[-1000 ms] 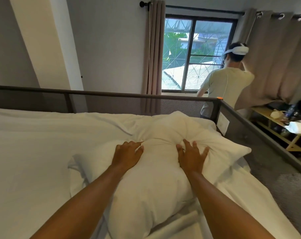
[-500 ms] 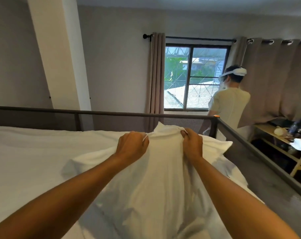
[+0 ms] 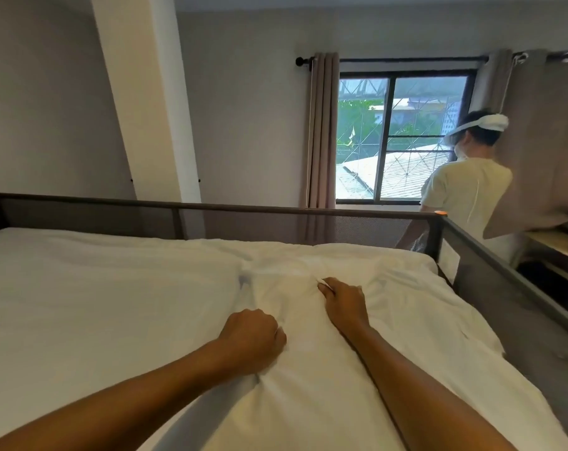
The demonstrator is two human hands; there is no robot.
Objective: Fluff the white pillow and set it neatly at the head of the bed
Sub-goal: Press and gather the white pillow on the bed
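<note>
The white pillow (image 3: 390,307) lies flat and long on the right half of the bed (image 3: 97,304), its far end close to the grey rail at the head. My left hand (image 3: 255,340) is a closed fist bunching the pillow's left edge. My right hand (image 3: 342,299) rests on the pillow's top, fingers pinched on a fold of its fabric. Both forearms stretch over the near part of the pillow.
A dark metal rail with mesh (image 3: 276,219) runs along the head and right side of the bed. Another person (image 3: 468,187) stands at the window (image 3: 399,138) beyond the rail, beside a curtain (image 3: 546,141). A low shelf (image 3: 555,252) stands at the right.
One second ago both hands pressed the pillow; then they lifted it by its top edge. Now it is laid flat again, stretched toward the head, hands lower and still gripping.
</note>
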